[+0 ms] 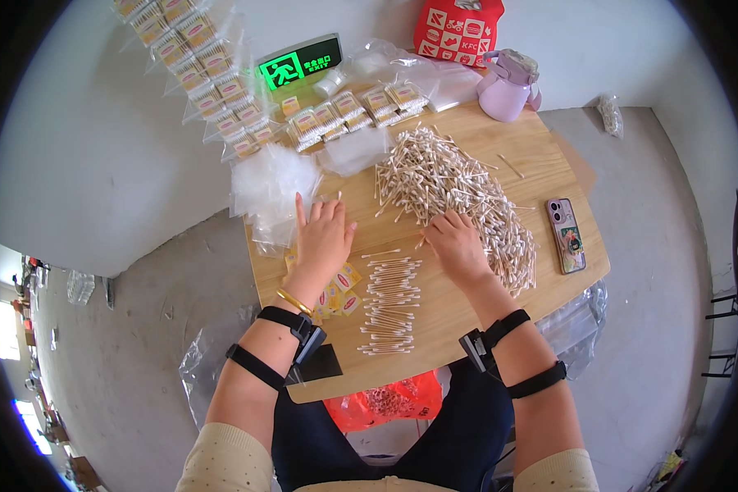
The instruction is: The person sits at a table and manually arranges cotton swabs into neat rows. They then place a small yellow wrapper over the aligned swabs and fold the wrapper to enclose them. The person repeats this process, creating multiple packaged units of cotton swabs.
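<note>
Fingers of the right hand (457, 243) curl into the heap of wooden cotton swabs (455, 193), grip hidden, while the left hand (323, 238) lies flat and empty on the wooden table (549, 176).

Bare wood between the hands, cotton swab heap (459, 193) blocking right, plastic bags (271, 189) crowding left

Matt pale wooden table (467, 312), wood-stemmed cotton swabs (451, 184) — crinkly glossy clear plastic bags (271, 184), glossy phone (567, 235)
</note>
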Available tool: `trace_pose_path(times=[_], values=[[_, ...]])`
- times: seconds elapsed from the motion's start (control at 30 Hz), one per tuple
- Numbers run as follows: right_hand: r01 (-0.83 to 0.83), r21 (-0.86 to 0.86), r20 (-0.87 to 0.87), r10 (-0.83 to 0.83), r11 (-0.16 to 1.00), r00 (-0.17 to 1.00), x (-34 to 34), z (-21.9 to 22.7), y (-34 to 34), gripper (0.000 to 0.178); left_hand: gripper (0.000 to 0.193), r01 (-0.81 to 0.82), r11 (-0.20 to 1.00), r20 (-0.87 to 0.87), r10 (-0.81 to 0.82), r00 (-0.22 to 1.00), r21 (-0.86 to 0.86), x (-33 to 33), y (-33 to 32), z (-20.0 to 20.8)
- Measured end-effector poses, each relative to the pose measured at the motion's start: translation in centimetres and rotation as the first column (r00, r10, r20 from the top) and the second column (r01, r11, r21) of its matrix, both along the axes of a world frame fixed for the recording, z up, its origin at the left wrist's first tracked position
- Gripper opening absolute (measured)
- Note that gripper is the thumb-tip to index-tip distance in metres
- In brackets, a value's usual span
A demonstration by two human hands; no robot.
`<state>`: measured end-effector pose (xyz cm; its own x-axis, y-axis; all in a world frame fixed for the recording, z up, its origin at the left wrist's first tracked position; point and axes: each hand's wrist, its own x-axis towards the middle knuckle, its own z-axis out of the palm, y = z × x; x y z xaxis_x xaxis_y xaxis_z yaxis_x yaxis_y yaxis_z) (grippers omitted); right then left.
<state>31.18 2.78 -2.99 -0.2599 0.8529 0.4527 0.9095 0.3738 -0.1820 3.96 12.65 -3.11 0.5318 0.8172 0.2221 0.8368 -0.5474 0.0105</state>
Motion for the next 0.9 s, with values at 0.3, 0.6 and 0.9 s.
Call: trace_pose_path(times=[0.3, 0.6, 0.9], values=[[0.045, -0.009, 0.056, -0.045, 0.999, 0.997, -0.3, 0.6, 0.2, 0.009, 0.041, 0.273, 0.954, 0.128, -0.257, 0.958, -0.125, 0.9, -5.9, 1.1], [0.142, -0.042, 0.206, -0.130, 0.989, 0.970, -3.7, 0.4, 1.8, 0.009, 0.038, 0.377, 0.907, 0.194, -0.342, 0.919, -0.186, 0.4, -6.9, 1.0], [0.029, -0.026, -0.118, -0.032, 0.999, 0.992, -5.5, -0.5, 1.9, 0.014, 0.060, 0.271, 0.932, 0.281, -0.201, 0.938, -0.240, 0.1, -8.6, 0.6]])
